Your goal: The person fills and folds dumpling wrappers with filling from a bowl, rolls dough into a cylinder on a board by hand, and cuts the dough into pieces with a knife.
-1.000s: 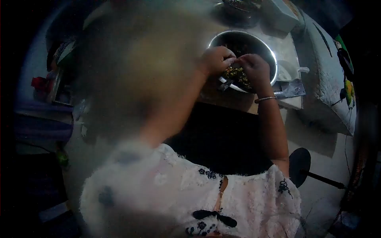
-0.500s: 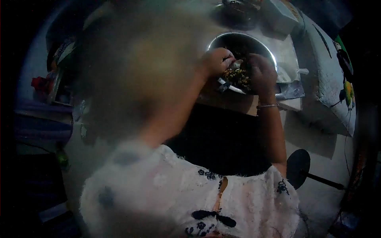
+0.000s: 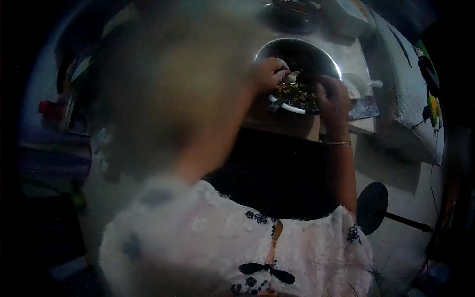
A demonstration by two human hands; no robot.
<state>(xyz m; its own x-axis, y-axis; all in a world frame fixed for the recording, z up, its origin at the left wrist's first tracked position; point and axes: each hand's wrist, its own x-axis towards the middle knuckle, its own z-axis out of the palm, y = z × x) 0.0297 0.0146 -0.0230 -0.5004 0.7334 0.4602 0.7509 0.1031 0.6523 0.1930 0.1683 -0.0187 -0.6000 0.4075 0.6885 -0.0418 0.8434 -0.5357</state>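
My left hand is over the left side of a round metal bowl, fingers closed on a small pale piece of what looks like dough. Beneath it lies a chopped food mixture of yellow, green and brown bits. My right hand, with a bangle at its wrist, is at the bowl's right rim. Its fingers are bent together, and the dim light hides whatever is between them. A dark clip-like piece sits at the bowl's near rim.
Behind the bowl stands a dark round vessel, with a white box beside it. To the right are a small pale dish with a handle and a shiny packet. A blurred patch covers the left-centre view.
My right hand has drawn back from inside the bowl toward its right rim, uncovering more of the mixture. My left hand still holds the pale piece in nearly the same place.
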